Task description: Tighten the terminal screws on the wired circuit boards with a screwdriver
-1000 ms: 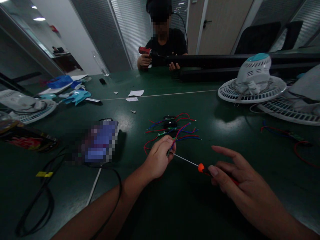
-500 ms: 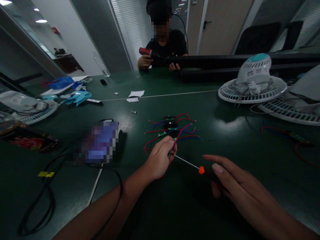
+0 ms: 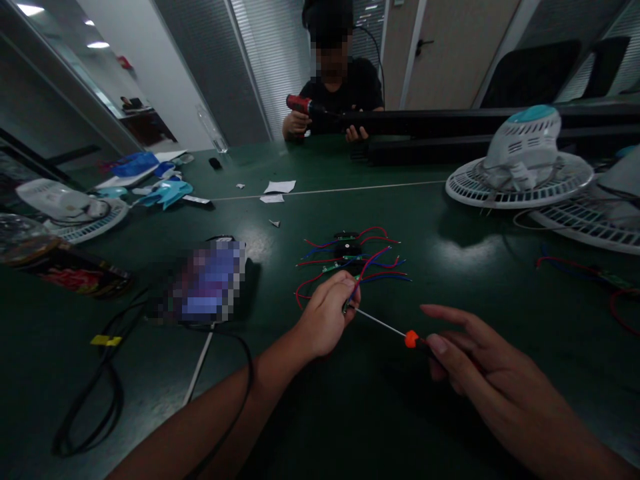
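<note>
My left hand (image 3: 327,313) is closed on a small circuit board (image 3: 346,305), mostly hidden by the fingers, with red and blue wires (image 3: 367,267) rising from it. A screwdriver (image 3: 383,323) with a thin metal shaft and an orange collar has its tip at that board. Its dark handle lies in my right hand (image 3: 465,360), gripped between thumb and fingers, with the index finger stretched out. Just beyond my left hand, several more small boards (image 3: 349,252) with black parts and red and blue wires lie in a row on the green table (image 3: 400,213).
A blurred-out phone (image 3: 213,280) and a black cable (image 3: 115,380) lie at left, near a dark-labelled bottle (image 3: 75,267). White fans (image 3: 520,187) stand at right. Across the table a person holds a red power drill (image 3: 299,104) against long black bars (image 3: 425,123).
My right thumb and fingers have closed further around the screwdriver handle. The whole view has shifted slightly, so the scene sits further right. The left hand keeps its hold.
</note>
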The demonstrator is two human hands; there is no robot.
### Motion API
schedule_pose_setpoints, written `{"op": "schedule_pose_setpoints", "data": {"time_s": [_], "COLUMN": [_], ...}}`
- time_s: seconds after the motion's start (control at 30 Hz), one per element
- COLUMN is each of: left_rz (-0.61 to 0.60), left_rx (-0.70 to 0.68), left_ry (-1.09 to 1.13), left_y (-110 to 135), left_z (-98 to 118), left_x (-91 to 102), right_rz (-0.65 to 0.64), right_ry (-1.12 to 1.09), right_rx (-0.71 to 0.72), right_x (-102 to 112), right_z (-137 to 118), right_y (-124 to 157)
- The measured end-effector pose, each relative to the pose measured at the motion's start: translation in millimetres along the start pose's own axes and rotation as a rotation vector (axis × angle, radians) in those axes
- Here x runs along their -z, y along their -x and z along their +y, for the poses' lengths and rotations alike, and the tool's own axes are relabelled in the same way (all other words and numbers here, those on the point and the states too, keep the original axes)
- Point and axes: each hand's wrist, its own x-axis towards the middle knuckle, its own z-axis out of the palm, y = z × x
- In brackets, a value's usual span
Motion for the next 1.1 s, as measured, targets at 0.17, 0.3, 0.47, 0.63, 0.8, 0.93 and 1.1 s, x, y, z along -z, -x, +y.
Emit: {"op": "schedule_pose_setpoints", "data": {"time_s": [0.17, 0.3, 0.47, 0.63, 0.8, 0.93, 1.1], "left_rz": [-0.004, -0.003, -0.001, 0.005, 0.002, 0.004, 0.014], "left_rx": [-0.005, -0.011, 0.007, 0.002, -0.006, 0.001, 0.007], "left_ry": [0.002, -0.01, 0.017, 0.031, 0.02, 0.043, 0.053], "left_y": [-0.9, -0.7, -1.3, -0.9, -0.8, -1.9, -1.9], "left_z": [-0.8, 0.5, 0.4, 0.0, 0.7, -0.8, -2.3], "left_x": [0.7, 0.8, 0.9, 0.8, 0.8, 1.2, 1.7], "right_rz": [-0.003, -0.011, 0.018, 0.041, 0.064, 0.084, 0.063], "right_ry": [-0.026, -0.065, -0.075, -0.111, -0.126, -0.087, -0.12], "right_rx": [-0.002, -0.003, -0.016, -0.061, -0.076, -0.047, -0.06], "right_x": [-0.6, -1.4, -0.2, -0.7, 0.7, 2.5, 0.3], "right_z": [4.4, 6.5, 6.4, 6.4, 3.6, 2.0, 4.1], "right_y": [0.5, 0.0, -0.2, -1.4, -2.5, -1.3, -0.1]}}
